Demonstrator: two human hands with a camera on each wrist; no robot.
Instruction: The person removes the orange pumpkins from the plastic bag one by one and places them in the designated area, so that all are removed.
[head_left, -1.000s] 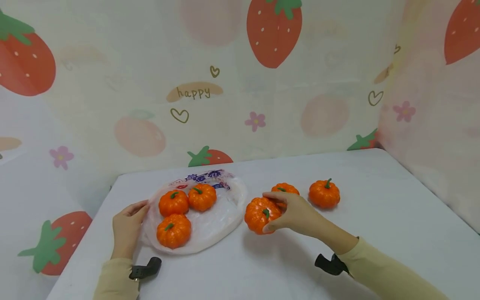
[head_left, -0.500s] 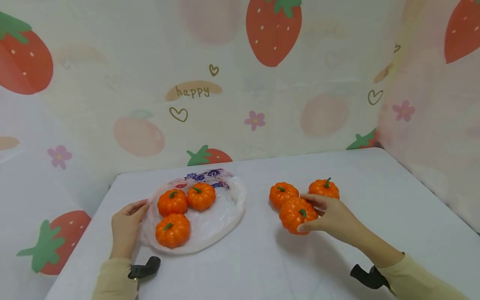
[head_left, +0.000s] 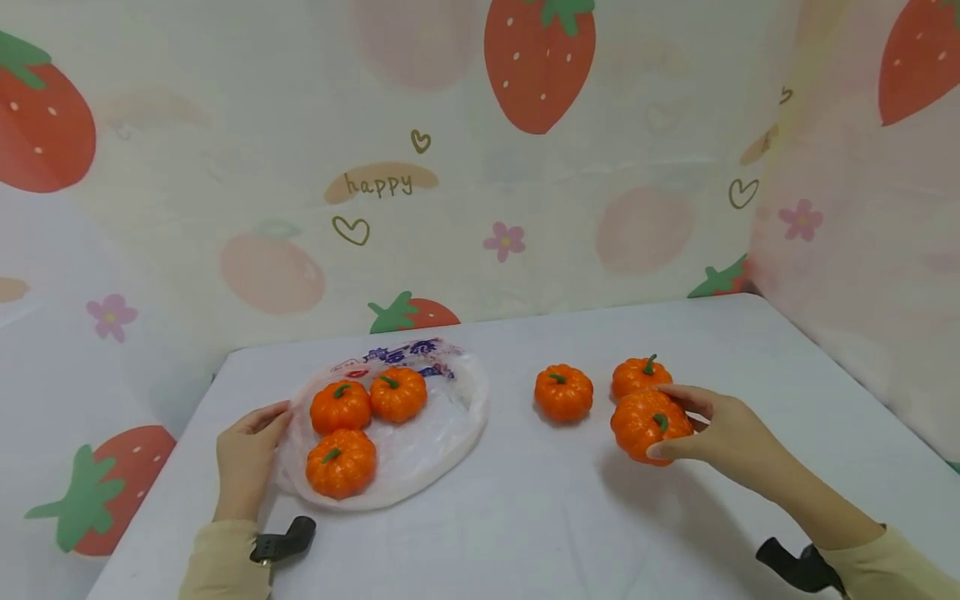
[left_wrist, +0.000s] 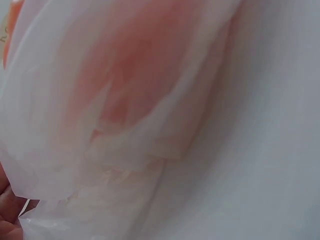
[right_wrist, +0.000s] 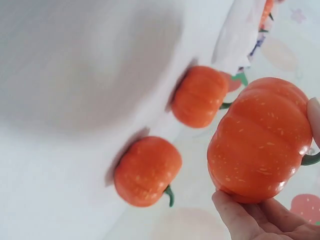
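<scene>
My right hand [head_left: 726, 429] grips a small orange pumpkin [head_left: 645, 423] with a green stem, held above the table by thumb and fingers. In the right wrist view that pumpkin [right_wrist: 262, 142] is large, its shadow falling on the white cloth. Behind it a second pumpkin [head_left: 634, 375] is partly hidden, and a third pumpkin [head_left: 563, 393] sits a little to the left. My left hand [head_left: 249, 450] pinches the left edge of a thin white plastic bag [head_left: 431, 454]. Inside the bag's rolled-open mouth rest 3 pumpkins [head_left: 341, 464]. The bag's side [left_wrist: 130, 145] fills much of the left wrist view.
A white-covered table [head_left: 480, 550] lies under everything. Behind it hangs a backdrop [head_left: 555, 183] printed with strawberries, hearts and flowers; a similar wall [head_left: 862, 275] stands along the right side. Black camera mounts [head_left: 285, 542] are strapped to both wrists.
My right hand has carried its pumpkin rightward, from near the bag, past the left standing pumpkin to in front of the right one. My left hand keeps its hold on the bag.
</scene>
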